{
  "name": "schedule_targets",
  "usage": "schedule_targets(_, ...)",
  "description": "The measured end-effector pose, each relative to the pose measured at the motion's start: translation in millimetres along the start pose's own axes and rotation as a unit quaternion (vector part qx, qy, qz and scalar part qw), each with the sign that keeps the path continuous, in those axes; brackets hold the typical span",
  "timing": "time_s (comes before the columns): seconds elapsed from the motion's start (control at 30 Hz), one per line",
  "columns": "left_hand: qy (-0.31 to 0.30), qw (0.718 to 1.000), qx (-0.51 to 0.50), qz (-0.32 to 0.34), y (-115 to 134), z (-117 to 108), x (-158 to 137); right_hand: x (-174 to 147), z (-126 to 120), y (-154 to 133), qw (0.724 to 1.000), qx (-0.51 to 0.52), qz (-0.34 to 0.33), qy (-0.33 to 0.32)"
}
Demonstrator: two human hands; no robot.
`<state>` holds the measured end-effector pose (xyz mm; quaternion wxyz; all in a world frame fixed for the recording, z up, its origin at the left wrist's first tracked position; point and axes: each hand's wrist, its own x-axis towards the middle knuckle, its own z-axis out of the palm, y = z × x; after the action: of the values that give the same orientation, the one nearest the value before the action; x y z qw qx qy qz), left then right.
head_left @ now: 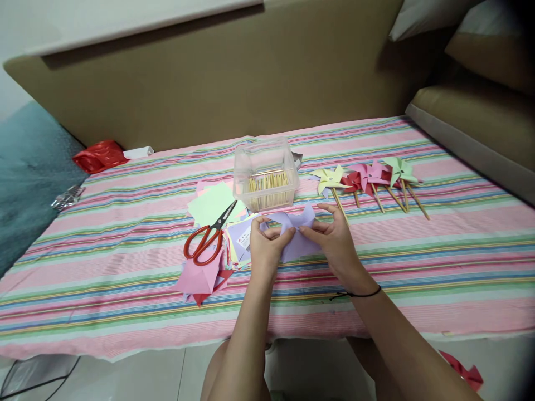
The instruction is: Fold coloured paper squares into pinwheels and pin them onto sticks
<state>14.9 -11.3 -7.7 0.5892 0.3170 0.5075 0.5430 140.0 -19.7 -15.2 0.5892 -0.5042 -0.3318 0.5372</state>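
Note:
Both my hands hold a purple paper pinwheel [301,249] just above the striped cloth, its corners partly folded in toward the middle. My left hand [267,245] pinches its left side between thumb and fingers. On the other side, my right hand [336,242] presses thumb and finger near the centre of the paper. Close to my left hand lies a stack of square coloured paper [240,245] with a small label on top. Scissors with red handles [207,240] rest on the papers, their blades pointing up and right.
Beyond my hands stands a clear plastic box [267,192] with many short sticks. Several finished pinwheels [371,174] lie at right. A red plastic bag [100,157] and metal clips [68,197] sit far left. A red pinwheel [463,368] is low at right.

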Motion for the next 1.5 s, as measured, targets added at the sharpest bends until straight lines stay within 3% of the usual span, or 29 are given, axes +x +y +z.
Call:
schedule_targets(0.33, 0.050, 0.999, 0.004, 0.017, 0.5, 1.7, -0.6, 0.1, 2.0, -1.3, 1.000, 0.011, 0.009, -0.026)
schedule_targets(0.73, -0.005, 0.999, 0.018, -0.036, 0.4, -5.3, 3.5, 1.8, -0.5, -0.3, 1.000, -0.014, 0.014, -0.007)
schedule_targets(1.03, 0.004, 0.997, 0.074, -0.002, 0.9, -10.6, 6.6, 2.5, -1.6, 2.6, 0.999, -0.025, 0.010, -0.032)
schedule_targets(1.5, -0.028, 0.994, 0.105, -0.004, 0.3, -13.0, 5.7, 1.9, -1.8, 0.6, 0.999, -0.022, 0.025, -0.010)
